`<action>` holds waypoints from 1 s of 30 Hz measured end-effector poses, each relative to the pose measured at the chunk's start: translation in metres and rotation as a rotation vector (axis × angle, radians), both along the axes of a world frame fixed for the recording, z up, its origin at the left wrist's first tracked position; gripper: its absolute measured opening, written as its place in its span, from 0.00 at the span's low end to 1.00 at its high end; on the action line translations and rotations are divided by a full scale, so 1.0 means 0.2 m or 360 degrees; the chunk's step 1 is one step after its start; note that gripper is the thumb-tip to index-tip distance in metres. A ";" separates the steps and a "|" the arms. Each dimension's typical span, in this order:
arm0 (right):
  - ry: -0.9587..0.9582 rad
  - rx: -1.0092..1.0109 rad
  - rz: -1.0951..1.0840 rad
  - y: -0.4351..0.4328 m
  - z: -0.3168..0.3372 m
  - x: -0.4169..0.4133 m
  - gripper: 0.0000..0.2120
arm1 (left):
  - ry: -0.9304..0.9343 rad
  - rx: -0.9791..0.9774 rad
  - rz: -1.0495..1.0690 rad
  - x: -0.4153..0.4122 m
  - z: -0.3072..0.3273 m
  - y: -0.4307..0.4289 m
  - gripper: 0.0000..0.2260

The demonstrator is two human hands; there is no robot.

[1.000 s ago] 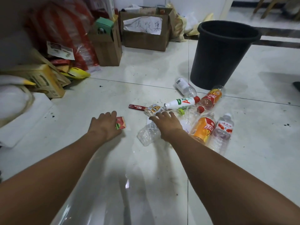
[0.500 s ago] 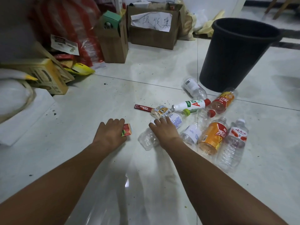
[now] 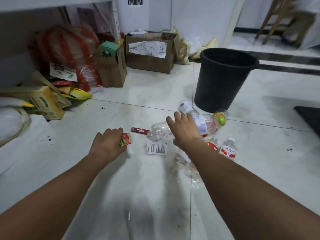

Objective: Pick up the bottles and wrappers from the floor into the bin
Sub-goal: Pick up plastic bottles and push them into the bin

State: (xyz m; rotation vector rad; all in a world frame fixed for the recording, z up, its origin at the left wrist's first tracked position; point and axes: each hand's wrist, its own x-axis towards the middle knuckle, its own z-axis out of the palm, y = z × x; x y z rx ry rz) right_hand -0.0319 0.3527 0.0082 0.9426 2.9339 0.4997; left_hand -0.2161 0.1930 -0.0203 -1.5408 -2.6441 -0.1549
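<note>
My right hand (image 3: 183,130) grips a clear plastic bottle with a green cap (image 3: 207,124), lifted off the floor and lying sideways. My left hand (image 3: 108,143) holds a small red wrapper (image 3: 126,142). On the white floor lie a red Nescafe stick wrapper (image 3: 140,130), a white label (image 3: 156,148), a clear bottle with a red label (image 3: 227,149), an orange bottle (image 3: 212,144) partly hidden by my arm, and another clear bottle (image 3: 187,106) by the black bin (image 3: 223,80).
Cardboard boxes (image 3: 150,54), a red-striped bag (image 3: 69,56) and a yellow carton (image 3: 43,101) crowd the back left. A dark mat (image 3: 310,116) lies at the right edge. A wooden chair (image 3: 284,19) stands at the far right.
My right hand has closed round the green-capped bottle and raised it from the pile toward the bin. The left hand still holds the red wrapper. The camera has tilted up.
</note>
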 end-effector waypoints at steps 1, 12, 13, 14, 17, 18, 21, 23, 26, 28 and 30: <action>0.0012 0.0013 -0.0038 0.03 0.05 0.05 0.32 | -0.0030 0.0028 -0.0010 0.03 0.02 0.03 0.10; 0.0108 0.0234 -0.0321 0.50 0.79 0.63 0.33 | -0.0308 0.0125 -0.0169 0.43 0.41 0.60 0.12; 0.0101 0.0236 -0.0343 0.54 0.84 0.66 0.34 | -0.0302 0.0143 -0.0188 0.46 0.47 0.66 0.11; 0.0097 0.0234 -0.0361 0.58 0.89 0.70 0.34 | -0.0296 0.0163 -0.0201 0.48 0.53 0.73 0.10; 0.0067 0.0223 -0.0409 0.70 1.05 0.79 0.34 | -0.0286 0.0177 -0.0189 0.54 0.73 0.91 0.13; 0.0065 0.0222 -0.0409 0.74 1.09 0.81 0.34 | -0.0288 0.0188 -0.0178 0.57 0.79 0.96 0.13; 0.0057 0.0221 -0.0394 0.85 1.25 0.89 0.34 | -0.0304 0.0220 -0.0159 0.66 0.96 1.09 0.12; 0.0042 0.0242 -0.0366 0.90 1.33 0.92 0.34 | -0.0289 0.0207 -0.0152 0.72 1.06 1.14 0.15; 0.0096 0.0225 -0.0352 0.97 1.44 1.01 0.34 | -0.0244 0.0147 -0.0110 0.79 1.22 1.22 0.20; 0.0121 0.0195 -0.0363 1.00 1.49 1.06 0.33 | -0.0254 0.0111 -0.0107 0.84 1.29 1.28 0.21; 0.0157 0.0194 -0.0379 1.06 1.53 1.10 0.33 | -0.0294 0.0082 -0.0111 0.88 1.34 1.35 0.20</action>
